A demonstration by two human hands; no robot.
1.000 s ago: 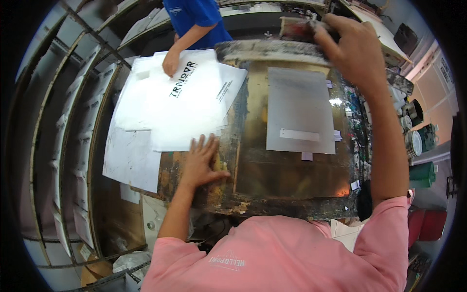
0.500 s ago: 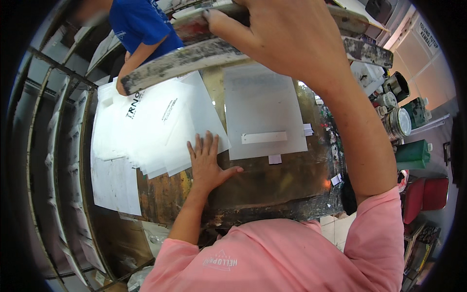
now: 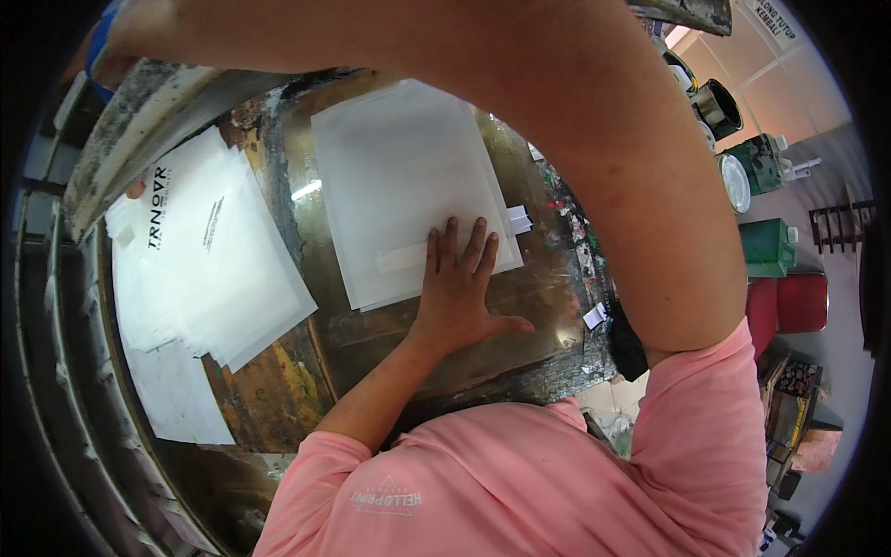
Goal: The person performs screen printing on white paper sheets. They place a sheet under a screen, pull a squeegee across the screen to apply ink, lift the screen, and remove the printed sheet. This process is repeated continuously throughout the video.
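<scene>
My left hand [image 3: 459,292] lies flat with fingers spread on the lower edge of a translucent plastic sheet [image 3: 408,167]. A pale strip shows faintly through this sheet, and its lower left edge looks doubled. My right arm [image 3: 668,204] is raised and bends left across the top of the view; the fingers of the right hand cannot be made out. Beneath that arm, at the upper left, a paint-stained wooden frame [image 3: 130,130] slants above the table. Left of the sheet lies a stack of printed translucent sheets [image 3: 204,269] with dark lettering.
Another person's fingertip [image 3: 135,190] shows at the stack's left edge. The stained worktable [image 3: 269,395] carries small paper tabs [image 3: 520,220] beside the sheet. Paint tins [image 3: 716,107] and a green jug [image 3: 768,246] stand at right, near a red chair [image 3: 801,302]. Metal racks [image 3: 60,343] line the left.
My left hand has moved from the stack's right edge onto the translucent sheet, where another sheet now covers the strip. My right arm has swung left, and the frame appears farther left.
</scene>
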